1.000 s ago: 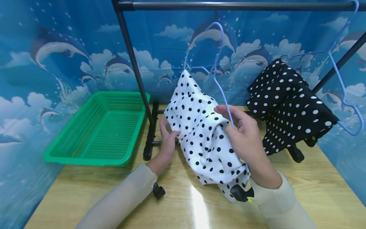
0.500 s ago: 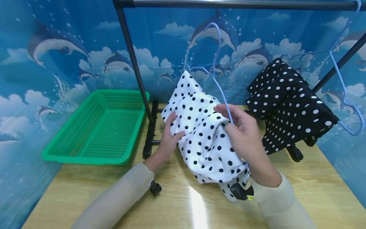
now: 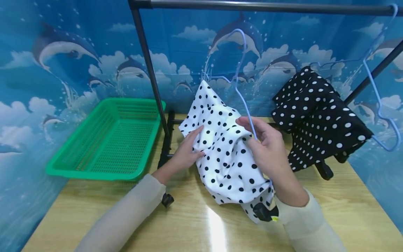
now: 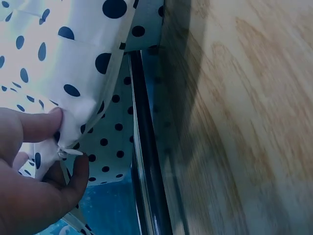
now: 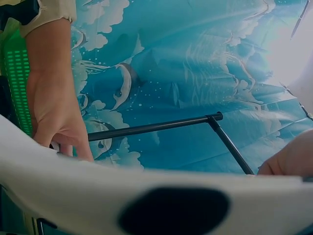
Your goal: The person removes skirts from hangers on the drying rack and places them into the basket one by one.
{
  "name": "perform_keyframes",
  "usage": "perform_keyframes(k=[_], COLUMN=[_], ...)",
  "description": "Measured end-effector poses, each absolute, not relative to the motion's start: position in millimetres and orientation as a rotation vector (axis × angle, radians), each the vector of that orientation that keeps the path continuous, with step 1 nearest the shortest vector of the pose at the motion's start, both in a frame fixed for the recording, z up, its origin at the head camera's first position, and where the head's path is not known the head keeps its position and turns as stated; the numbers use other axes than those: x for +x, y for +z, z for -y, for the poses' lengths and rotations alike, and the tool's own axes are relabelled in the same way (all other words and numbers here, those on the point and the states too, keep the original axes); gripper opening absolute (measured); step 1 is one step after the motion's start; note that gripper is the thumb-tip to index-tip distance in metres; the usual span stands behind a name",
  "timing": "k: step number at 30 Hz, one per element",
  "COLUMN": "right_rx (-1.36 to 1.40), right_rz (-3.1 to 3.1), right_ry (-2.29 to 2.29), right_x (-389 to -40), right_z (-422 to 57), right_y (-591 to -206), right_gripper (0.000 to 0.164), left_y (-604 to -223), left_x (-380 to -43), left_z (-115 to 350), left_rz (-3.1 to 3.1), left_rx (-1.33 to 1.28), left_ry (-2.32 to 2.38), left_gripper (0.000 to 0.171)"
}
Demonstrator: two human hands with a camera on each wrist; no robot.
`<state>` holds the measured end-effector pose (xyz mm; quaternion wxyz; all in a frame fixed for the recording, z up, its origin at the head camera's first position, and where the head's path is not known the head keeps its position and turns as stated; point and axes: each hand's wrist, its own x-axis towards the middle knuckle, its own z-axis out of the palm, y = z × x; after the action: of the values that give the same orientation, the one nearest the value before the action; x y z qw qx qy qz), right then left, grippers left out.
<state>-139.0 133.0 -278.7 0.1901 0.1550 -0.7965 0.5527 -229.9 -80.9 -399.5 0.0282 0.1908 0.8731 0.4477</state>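
A white garment with black polka dots [image 3: 217, 140] hangs slanted on a light-blue clothes hanger [image 3: 241, 94], its lower end draping down to the right. At the garment's left edge is my left hand [image 3: 185, 150]. In the left wrist view, its thumb [image 4: 44, 125] presses the cloth near a small white knotted tie [image 4: 68, 152], with the fingers curled behind. My right hand [image 3: 267, 145] grips the hanger's right arm, thumb and fingers on either side, where the arm meets the cloth. In the right wrist view, close white fabric [image 5: 88, 191] fills the bottom.
A black garment with white dots [image 3: 318, 115] hangs on a second blue hanger [image 3: 377, 101] at right. The black rack's bar [image 3: 267, 7] crosses the top, and its left post [image 3: 148, 63] stands beside a green basket [image 3: 51, 169]. Below lies a wooden table [image 3: 201, 234].
My left hand has come from behind the garment's left edge to its front and shifted slightly right on the cloth. My right hand stays at the hanger.
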Motion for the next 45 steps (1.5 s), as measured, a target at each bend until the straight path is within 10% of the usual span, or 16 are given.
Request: perform_keyframes(k=[7, 23, 45], right_rx=[0.413, 0.442, 0.433], right_rz=[2.244, 2.244, 2.246], right_ry=[1.572, 1.543, 1.531], right_x=[-138.1, -136.2, -136.5], right_z=[-133.7, -135.9, -136.4], right_y=[-279.6, -283.5, -286.3], right_gripper=[0.051, 0.053, 0.052], left_y=[-396.3, -392.9, -395.0], left_x=[-228.3, -226.9, -229.3], left_z=[75.5, 76.9, 76.4], left_rz=[-2.783, -3.178, -3.140], left_rx=[0.436, 0.444, 0.324], left_ry=[1.228, 0.875, 0.769], left_gripper=[0.087, 0.007, 0.020])
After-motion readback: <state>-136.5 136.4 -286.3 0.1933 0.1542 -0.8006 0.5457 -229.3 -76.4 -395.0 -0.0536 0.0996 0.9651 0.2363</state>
